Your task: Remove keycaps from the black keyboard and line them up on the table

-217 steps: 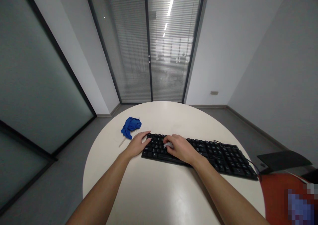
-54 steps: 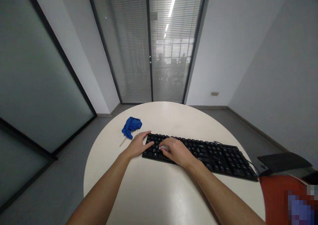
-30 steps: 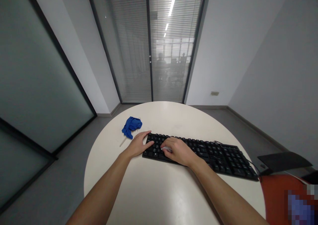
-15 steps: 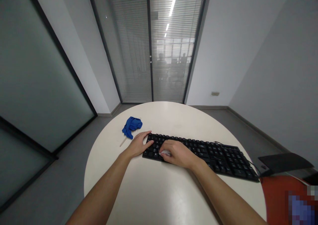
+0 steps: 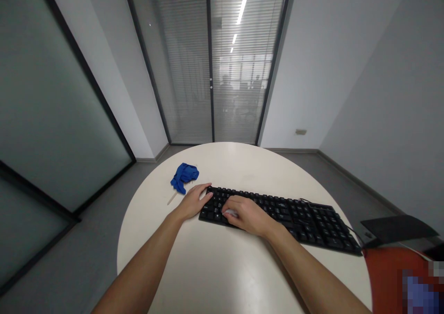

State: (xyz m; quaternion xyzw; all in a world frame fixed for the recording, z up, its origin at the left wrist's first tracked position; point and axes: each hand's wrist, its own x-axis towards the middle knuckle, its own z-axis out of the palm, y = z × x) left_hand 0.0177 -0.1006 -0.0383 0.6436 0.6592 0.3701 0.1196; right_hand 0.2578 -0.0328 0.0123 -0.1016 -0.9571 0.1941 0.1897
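Note:
A black full-size keyboard (image 5: pixel 277 210) lies slantwise across the round table. My left hand (image 5: pixel 190 204) holds its left end, with the thumb on the keys and the fingers along the side edge and far corner. Closed over the left-hand letter keys, my right hand (image 5: pixel 250 216) pinches a small white wad (image 5: pixel 231 212), perhaps tissue or cloth. Most of that wad is hidden by the fingers. Beyond my left hand sits a crumpled blue cloth (image 5: pixel 184 176). A thin pale stick (image 5: pixel 171 197) pokes out on its near side.
The white round table (image 5: pixel 208 267) has its curved edge on every side. From the keyboard's right end a black cable (image 5: pixel 354 233) runs off the table. A red chair seat (image 5: pixel 385 272) and a dark flat panel (image 5: pixel 398 226) are at the right. Glass doors stand behind.
My left thumb has drawn back slightly toward the keyboard's left edge. My right hand stays over almost the same keys with the white wad.

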